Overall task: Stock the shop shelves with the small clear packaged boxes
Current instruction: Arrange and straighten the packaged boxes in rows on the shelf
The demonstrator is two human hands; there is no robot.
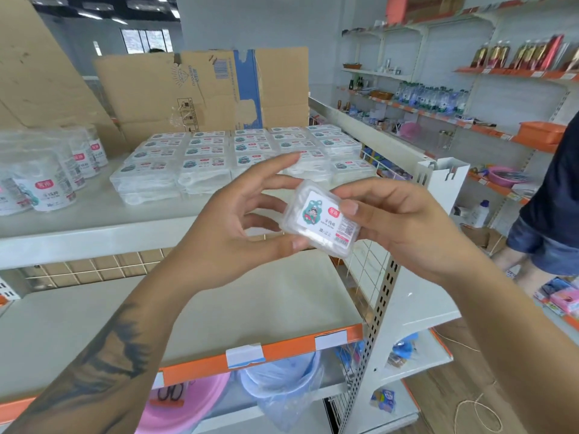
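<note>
Both hands meet in front of the shelves with one clear box [319, 222] between them. Its label faces the camera, and its long axis slants from upper left down to lower right, the box tilted rather than level. White contents fill it; what they are is too blurred to tell.

Right hand [404, 227] pinches the box's right end, thumb pressed on the label and fingers curled behind. Left hand [238, 220] is half spread: its thumb touches the lower left corner, its index finger stretches up past the box, and whether the middle fingers touch the box cannot be told.

Beyond the hands, on the top shelf [103, 220], stacks of boxes [244, 155] lie flat in rows, labels up. Left of these stand round clear tubs [47, 180] with the same red mark. Cardboard [200, 89] stands upright behind the stacks. Below the hands, a pink basin [194, 408] and a bagged blue bin [282, 389] sit under the orange-edged shelf [282, 308].
</note>
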